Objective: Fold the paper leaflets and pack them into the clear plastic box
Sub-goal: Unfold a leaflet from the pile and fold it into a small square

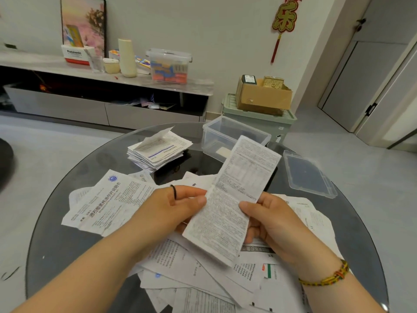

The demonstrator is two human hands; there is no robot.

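While my left hand (180,206) pinches the long leaflet (232,199) at its left edge, thumb on top, my right hand (268,220) grips its right edge the same way, so the strip hangs tilted above the loose sheets (203,267) heaped at the near edge of the round glass table (74,168). It looks already folded lengthwise into a narrow strip; I judge the next fold is crosswise, so I should bring the far end down onto the near end, match the corners, then press the crease flat. Toward the far edge sits the stack of folded leaflets (158,152), and right of it the clear plastic box (232,136), open, nearly empty. Its lid (309,175) lies at the right edge.
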